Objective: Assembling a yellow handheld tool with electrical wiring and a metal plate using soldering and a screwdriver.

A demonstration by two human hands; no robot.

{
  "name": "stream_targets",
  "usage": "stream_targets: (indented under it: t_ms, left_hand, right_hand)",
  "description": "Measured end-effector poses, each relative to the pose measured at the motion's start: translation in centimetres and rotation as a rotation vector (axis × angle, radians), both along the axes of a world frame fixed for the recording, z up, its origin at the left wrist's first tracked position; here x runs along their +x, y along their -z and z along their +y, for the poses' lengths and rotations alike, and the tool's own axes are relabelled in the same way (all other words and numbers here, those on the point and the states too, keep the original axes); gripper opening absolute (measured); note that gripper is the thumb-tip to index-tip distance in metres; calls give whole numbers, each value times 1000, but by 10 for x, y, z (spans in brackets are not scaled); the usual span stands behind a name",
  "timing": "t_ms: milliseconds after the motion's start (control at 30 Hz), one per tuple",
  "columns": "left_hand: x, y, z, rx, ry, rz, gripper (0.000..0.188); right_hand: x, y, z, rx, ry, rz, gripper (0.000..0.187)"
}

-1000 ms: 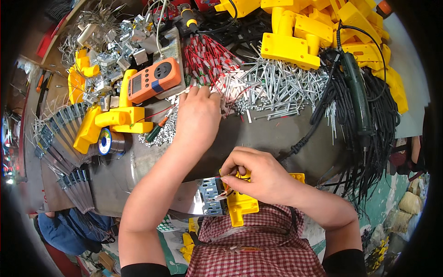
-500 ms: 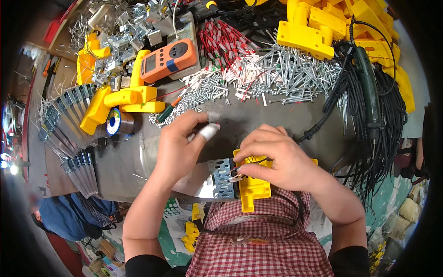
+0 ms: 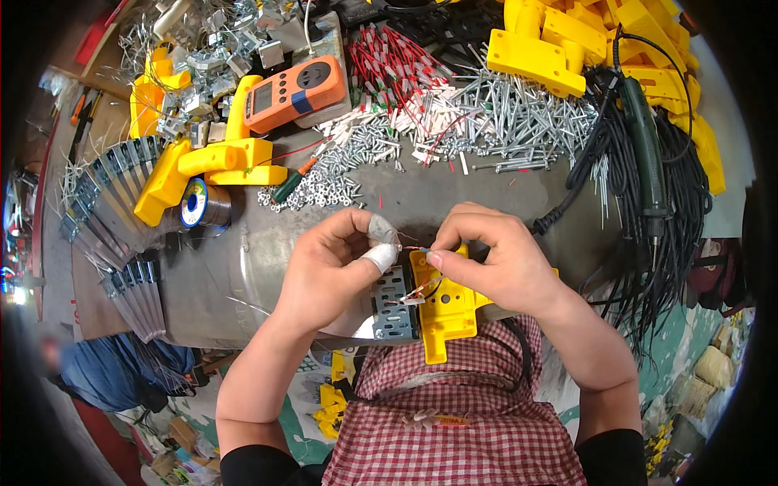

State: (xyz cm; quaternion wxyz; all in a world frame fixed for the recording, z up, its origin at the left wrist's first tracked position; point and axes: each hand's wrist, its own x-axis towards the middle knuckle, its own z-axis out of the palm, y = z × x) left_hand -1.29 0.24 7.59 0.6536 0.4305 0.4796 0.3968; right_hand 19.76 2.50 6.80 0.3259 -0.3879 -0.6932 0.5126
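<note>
My left hand (image 3: 336, 257), with white wrapping on its thumb and forefinger, is closed in a pinch on the end of a thin wire (image 3: 416, 248). My right hand (image 3: 498, 257) pinches the same wire farther right, so it stretches between the two hands. Below them lies a yellow plastic housing half (image 3: 450, 312), its hollow side up. Against its left side sits a slotted metal plate (image 3: 395, 312), with a shiny flat metal sheet (image 3: 351, 322) reaching left. More thin wires and a white sleeve (image 3: 412, 301) lie across the joint between plate and housing.
Loose screws (image 3: 365, 150), nuts (image 3: 312, 194) and red wires (image 3: 389, 69) are heaped at the back. An orange meter (image 3: 293, 95), solder spool (image 3: 204, 204) and green-handled screwdriver (image 3: 292, 182) lie left. Rightward are a dark corded tool (image 3: 644, 146), black cables (image 3: 685, 235) and yellow housings (image 3: 539, 61).
My left hand has come down and right to pinch the wire. The right hand has lifted slightly, drawing the wire up from the housing. A small red bit now shows on the table.
</note>
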Motion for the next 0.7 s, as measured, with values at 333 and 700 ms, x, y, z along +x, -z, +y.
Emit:
stream_targets:
  t_ms: [333, 700]
  left_hand:
    - [10, 1, -3, 261, -2, 214, 18]
    - [28, -23, 16, 560, 281, 609, 22]
  right_hand:
    - [-1, 4, 0, 71, 8, -10, 13]
    - [20, 2, 4, 152, -135, -258, 19]
